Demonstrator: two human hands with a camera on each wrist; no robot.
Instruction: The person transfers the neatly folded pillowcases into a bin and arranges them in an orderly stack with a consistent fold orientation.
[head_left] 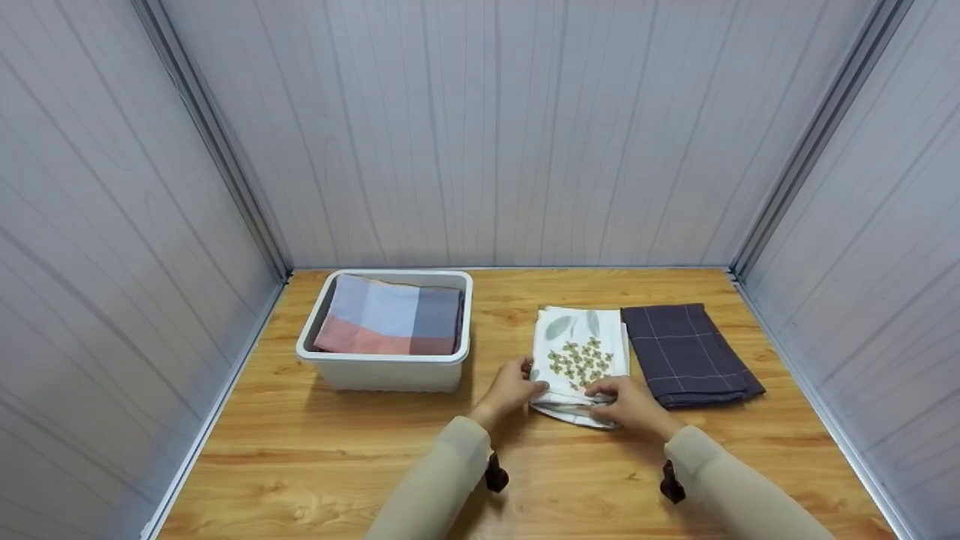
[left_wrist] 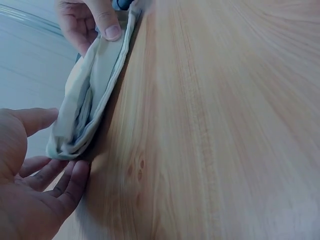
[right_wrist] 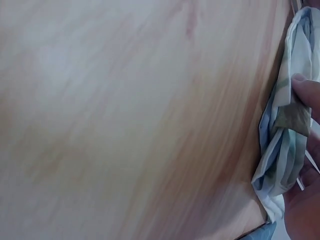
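A folded white cloth with leaves and small brown flowers (head_left: 581,349) lies on the wooden table, its near edge in loose layers. At its left edge is my left hand (head_left: 510,390); in the left wrist view that hand (left_wrist: 37,175) has its thumb above the folded end and its fingers along the side and under it. My right hand (head_left: 634,405) pinches the near right part of the cloth, and the right wrist view shows its thumb on the bunched layers (right_wrist: 287,145).
A dark cloth with thin light lines (head_left: 690,356) lies folded right beside the white one. On the left stands a white bin (head_left: 386,371) holding a folded checked cloth (head_left: 390,315). Pale panel walls (head_left: 495,135) enclose the table (head_left: 300,465) at the back and sides.
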